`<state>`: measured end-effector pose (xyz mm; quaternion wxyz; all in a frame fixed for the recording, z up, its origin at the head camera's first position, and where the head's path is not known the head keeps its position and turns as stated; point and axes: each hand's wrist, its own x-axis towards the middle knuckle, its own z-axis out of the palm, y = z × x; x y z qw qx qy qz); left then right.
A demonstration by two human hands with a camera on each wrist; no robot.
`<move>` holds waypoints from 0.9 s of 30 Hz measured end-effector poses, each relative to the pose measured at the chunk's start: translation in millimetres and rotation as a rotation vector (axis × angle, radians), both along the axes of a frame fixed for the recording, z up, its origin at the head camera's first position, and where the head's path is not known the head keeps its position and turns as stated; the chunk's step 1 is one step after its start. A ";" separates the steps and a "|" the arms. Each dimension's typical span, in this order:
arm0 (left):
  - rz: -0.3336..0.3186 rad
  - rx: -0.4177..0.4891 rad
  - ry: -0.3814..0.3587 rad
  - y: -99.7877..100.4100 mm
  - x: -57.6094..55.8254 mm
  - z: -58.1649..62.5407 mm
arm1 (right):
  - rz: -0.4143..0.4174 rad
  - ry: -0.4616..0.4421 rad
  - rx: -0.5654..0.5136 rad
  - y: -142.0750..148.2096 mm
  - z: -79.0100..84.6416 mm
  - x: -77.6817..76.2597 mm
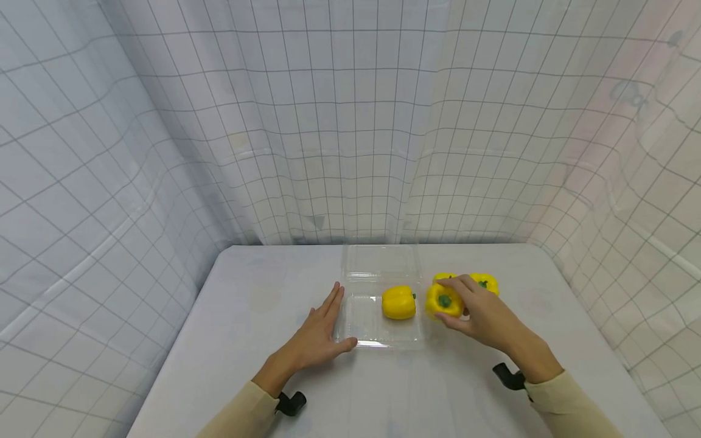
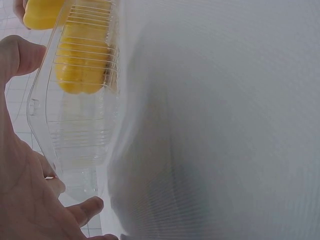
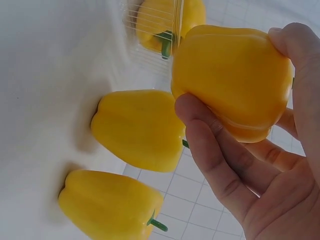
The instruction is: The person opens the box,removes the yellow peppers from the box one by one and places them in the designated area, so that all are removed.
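My right hand [image 1: 484,313] grips a yellow bell pepper [image 1: 442,300] between thumb and fingers, raised above the table just right of a clear plastic clamshell box [image 1: 361,319]. In the right wrist view this held pepper [image 3: 232,80] has its side toward the camera. Another yellow pepper [image 1: 398,303] lies on its side in the right half of the box's base. My left hand [image 1: 317,337] is spread at the box's left front corner, thumb at the front rim and fingers along the left side. The left wrist view shows the thumb [image 2: 30,57] touching the rim.
Two more yellow peppers [image 3: 140,130] [image 3: 112,205] stand on the white table behind my right hand, partly covered by it in the head view. The box's lid [image 1: 380,260] lies folded back toward the far edge. White grid-patterned curtains [image 1: 350,121] surround the table.
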<state>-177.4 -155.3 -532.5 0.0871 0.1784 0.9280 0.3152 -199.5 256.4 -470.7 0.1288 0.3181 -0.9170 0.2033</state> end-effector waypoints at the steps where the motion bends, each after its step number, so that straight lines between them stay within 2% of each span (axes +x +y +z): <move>1: 0.000 0.000 -0.001 -0.1 -0.1 0.0 | 0.001 0.002 -0.002 0.6 0.0 0.1; 19: -0.003 -0.011 0.006 0.0 -1.7 -0.2 | -0.015 0.016 0.005 13.2 -0.1 4.7; 27: -0.005 -0.010 0.008 -0.4 -1.6 -0.2 | -0.029 -0.008 0.023 17.5 -2.9 5.7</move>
